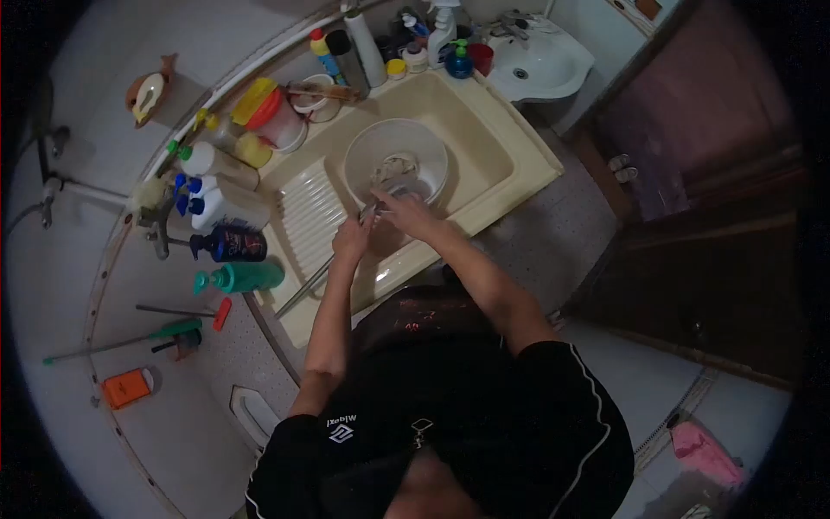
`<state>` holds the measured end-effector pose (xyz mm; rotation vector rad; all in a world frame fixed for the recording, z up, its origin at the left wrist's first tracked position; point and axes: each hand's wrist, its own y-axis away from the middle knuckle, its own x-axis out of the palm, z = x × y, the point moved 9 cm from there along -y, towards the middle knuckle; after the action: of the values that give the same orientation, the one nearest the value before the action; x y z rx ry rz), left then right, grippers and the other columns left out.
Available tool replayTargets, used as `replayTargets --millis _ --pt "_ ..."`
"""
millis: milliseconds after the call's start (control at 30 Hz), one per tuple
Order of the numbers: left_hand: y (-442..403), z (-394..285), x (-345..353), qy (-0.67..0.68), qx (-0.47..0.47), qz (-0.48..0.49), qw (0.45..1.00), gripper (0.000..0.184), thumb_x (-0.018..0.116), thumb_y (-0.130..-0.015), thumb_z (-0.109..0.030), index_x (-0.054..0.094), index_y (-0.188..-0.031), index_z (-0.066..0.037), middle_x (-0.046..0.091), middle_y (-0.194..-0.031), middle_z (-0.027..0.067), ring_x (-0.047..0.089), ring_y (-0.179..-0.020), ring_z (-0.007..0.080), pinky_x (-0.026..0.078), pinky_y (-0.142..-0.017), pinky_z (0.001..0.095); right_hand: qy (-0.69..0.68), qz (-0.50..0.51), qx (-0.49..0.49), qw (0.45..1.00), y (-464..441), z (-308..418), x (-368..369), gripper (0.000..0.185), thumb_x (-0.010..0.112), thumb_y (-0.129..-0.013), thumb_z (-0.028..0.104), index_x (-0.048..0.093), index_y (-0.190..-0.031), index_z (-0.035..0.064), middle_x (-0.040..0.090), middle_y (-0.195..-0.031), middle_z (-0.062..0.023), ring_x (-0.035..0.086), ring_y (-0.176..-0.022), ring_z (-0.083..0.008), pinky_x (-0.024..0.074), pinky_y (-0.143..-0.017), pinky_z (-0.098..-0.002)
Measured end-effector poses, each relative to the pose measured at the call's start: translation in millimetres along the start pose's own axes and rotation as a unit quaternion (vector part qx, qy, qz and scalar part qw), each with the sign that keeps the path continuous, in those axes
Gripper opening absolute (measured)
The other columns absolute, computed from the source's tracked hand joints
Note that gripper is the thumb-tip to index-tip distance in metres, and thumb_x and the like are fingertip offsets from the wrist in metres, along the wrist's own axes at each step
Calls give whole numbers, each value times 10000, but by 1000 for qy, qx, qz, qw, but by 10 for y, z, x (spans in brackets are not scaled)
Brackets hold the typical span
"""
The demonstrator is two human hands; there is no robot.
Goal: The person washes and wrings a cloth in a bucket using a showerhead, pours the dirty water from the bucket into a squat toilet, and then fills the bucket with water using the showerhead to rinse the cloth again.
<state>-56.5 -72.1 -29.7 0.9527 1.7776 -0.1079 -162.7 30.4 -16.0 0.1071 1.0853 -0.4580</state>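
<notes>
A long grey metal rod or tube [304, 289] runs slantwise over the front left of the cream washtub [380, 275]. My left hand [349, 235] is closed around its upper part. At the near rim of a pale round basin [356, 163], my right hand [405, 214] has its fingers bent close to the rod's upper end. What those fingers hold is too small and dim to make out. Inside the basin lies a crumpled whitish cloth [396, 166]. The tub's ribbed washboard [307, 212] lies left of my left hand.
Pump bottles, including a green one [251, 276] and a dark one [238, 243], line the tub's left side. A spray bottle [443, 35] and other containers stand along the back. A white washbasin [545, 65] is at the upper right, a dark door [692, 294] at the right.
</notes>
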Motion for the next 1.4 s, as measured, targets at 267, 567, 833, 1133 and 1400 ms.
replayTargets --millis 267,567,833,1133,1400 --pt "94 -122 -7 49 -14 -39 998 511 532 -836 -483 626 -964 3 612 -941 278 586 -931 422 460 -787 479 -96 -251 134 954 710 -1566 -1004 247 556 -820 130 594 -1042 30 607 -907 -177 565 -870 -344 444 -768 -440" --pt "140 -190 35 159 101 -117 975 487 501 -884 -333 456 -1257 -22 574 -1043 298 547 -980 448 432 -828 483 27 -252 46 966 891 -1537 -871 101 560 -774 70 626 -841 35 602 -752 -132 571 -772 -312 439 -744 -423" --pt "157 -124 150 99 28 -42 994 493 411 -910 -357 383 -1333 -103 532 -1187 247 521 -1069 414 415 -889 470 28 -239 69 968 898 -1560 -872 108 552 -781 88 633 -834 41 614 -784 -128 569 -780 -318 438 -754 -424" --pt "84 36 237 221 37 -69 972 452 427 -933 -436 579 -906 -11 493 -599 45 455 -504 144 371 -491 310 31 -250 79 965 912 -1589 -856 103 580 -742 78 633 -827 53 612 -775 -116 577 -765 -309 450 -752 -405" --pt "61 40 225 216 20 -21 976 414 485 -919 -382 608 -958 10 580 -677 96 556 -580 155 432 -542 294 11 -260 71 963 926 -1562 -878 111 565 -752 105 639 -810 46 608 -753 -120 580 -765 -306 447 -742 -420"
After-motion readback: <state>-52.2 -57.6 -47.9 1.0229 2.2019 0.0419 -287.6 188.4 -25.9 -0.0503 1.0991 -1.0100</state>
